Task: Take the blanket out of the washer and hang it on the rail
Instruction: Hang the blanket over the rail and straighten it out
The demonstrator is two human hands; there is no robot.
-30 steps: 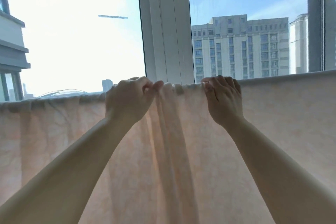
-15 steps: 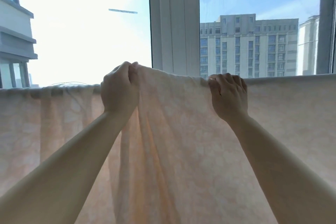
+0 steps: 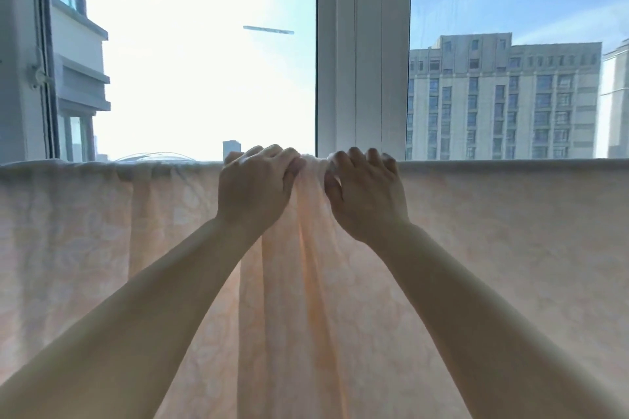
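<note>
A pale peach blanket [image 3: 493, 248] with a faint leaf pattern hangs over a horizontal rail across the whole view; the rail itself is hidden under the cloth's top fold. My left hand [image 3: 253, 187] and my right hand [image 3: 366, 194] sit close together at the top edge, in the middle. Each hand's curled fingers grip the bunched fold [image 3: 311, 167] of blanket between them. From that bunch, long pleats fall straight down between my forearms. To the left the top edge is rumpled; to the right it lies smooth.
Just behind the blanket stands a large window with a white centre post [image 3: 362, 54]. Outside are a tall grey building [image 3: 503, 99] on the right and a balcony block [image 3: 78, 54] on the left. A window frame [image 3: 20, 51] closes the left side.
My left hand, which had lifted a stretch of blanket up and to the left, has come back down to the rail. Both hands now lie closer together, with the cloth bunched between them.
</note>
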